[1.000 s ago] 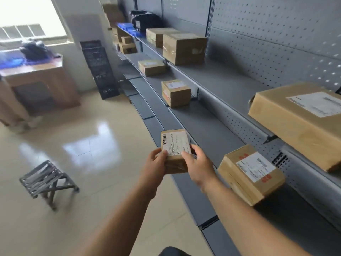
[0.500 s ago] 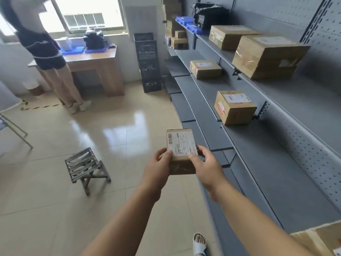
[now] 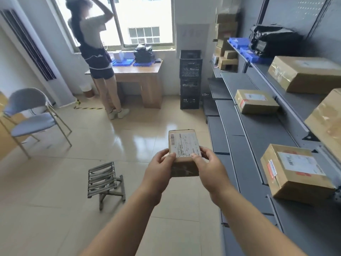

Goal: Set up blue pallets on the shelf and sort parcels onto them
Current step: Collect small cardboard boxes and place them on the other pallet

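Both hands hold one small parcel (image 3: 184, 145) out over the floor (image 3: 129, 126), just left of the shelf (image 3: 258, 130), label up, probably so it can be read for sorting. The left hand (image 3: 158, 169) and right hand (image 3: 212, 169) grip its near end, thumbs on top, fingers (image 3: 206, 153) curled round the sides. Four bigger parcels (image 3: 256, 101) sit on the nearer shelf boards, none on a pallet, and two blue pallets (image 3: 238, 42) lie at the far end

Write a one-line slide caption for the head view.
The left hand and right hand grip a small labelled parcel beside grey shelving that carries larger cardboard boxes.
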Demonstrator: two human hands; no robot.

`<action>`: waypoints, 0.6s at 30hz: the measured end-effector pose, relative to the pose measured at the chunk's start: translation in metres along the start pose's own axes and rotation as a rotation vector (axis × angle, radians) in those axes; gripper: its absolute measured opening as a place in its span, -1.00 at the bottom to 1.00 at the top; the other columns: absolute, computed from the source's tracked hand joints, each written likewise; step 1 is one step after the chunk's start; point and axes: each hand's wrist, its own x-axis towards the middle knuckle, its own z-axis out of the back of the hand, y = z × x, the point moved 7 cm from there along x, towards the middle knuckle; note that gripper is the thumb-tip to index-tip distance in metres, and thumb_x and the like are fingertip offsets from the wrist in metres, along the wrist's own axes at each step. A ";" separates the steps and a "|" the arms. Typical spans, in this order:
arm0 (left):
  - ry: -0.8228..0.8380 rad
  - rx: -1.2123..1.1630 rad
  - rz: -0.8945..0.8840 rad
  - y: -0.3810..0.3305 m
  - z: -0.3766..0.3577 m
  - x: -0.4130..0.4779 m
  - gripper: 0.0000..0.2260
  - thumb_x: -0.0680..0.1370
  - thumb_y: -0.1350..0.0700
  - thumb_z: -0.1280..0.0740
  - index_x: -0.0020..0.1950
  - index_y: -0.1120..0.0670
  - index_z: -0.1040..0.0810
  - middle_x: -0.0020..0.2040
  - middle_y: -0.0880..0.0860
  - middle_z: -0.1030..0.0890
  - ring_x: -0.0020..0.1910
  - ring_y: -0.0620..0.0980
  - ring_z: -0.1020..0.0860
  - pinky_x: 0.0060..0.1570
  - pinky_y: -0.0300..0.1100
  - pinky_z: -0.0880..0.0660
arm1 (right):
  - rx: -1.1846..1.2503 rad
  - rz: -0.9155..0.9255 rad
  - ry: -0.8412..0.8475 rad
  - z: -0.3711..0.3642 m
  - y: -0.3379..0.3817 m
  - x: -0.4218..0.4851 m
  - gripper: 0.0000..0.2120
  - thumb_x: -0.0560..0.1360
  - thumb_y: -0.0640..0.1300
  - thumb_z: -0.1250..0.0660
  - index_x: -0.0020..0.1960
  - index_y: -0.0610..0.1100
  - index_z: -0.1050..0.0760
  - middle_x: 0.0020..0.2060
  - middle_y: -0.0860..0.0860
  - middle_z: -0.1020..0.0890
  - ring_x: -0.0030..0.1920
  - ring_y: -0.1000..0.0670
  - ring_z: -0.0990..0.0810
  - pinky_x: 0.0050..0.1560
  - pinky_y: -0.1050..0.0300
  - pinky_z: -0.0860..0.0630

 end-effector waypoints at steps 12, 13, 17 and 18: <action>0.053 -0.051 -0.011 -0.055 0.021 0.231 -0.83 0.64 -0.01 -0.34 0.22 -0.11 -0.60 0.03 -0.10 -0.75 -0.02 -0.10 -0.73 -0.03 -0.16 -0.57 | -0.032 0.001 -0.034 -0.075 0.036 0.218 -0.67 0.62 0.02 -0.30 0.38 0.09 -0.48 0.20 0.14 -0.63 0.14 0.08 -0.65 0.22 0.01 -0.59; 0.069 -0.042 -0.014 -0.063 0.023 0.251 -0.83 0.64 -0.01 -0.33 0.22 -0.11 -0.60 0.03 -0.11 -0.75 -0.01 -0.09 -0.73 -0.01 -0.15 -0.57 | -0.019 0.000 -0.043 -0.082 0.040 0.235 -0.67 0.61 0.02 -0.30 0.37 0.09 -0.49 0.19 0.14 -0.64 0.13 0.09 -0.66 0.20 0.02 -0.59; 0.111 -0.016 -0.022 -0.089 0.023 0.325 -0.83 0.63 -0.03 -0.34 0.22 -0.12 -0.60 0.05 -0.11 -0.75 0.02 -0.10 -0.72 0.00 -0.16 -0.56 | 0.005 0.004 -0.105 -0.098 0.053 0.295 -0.68 0.61 0.05 -0.31 0.35 0.11 -0.50 0.18 0.15 -0.64 0.10 0.13 -0.66 0.15 0.08 -0.60; 0.122 -0.011 -0.021 -0.092 0.020 0.341 -0.84 0.63 -0.03 -0.34 0.19 -0.12 -0.61 0.04 -0.12 -0.75 0.01 -0.11 -0.72 -0.02 -0.17 -0.55 | 0.003 0.000 -0.120 -0.099 0.054 0.309 -0.68 0.61 0.05 -0.30 0.35 0.12 -0.50 0.18 0.16 -0.64 0.10 0.14 -0.66 0.15 0.09 -0.60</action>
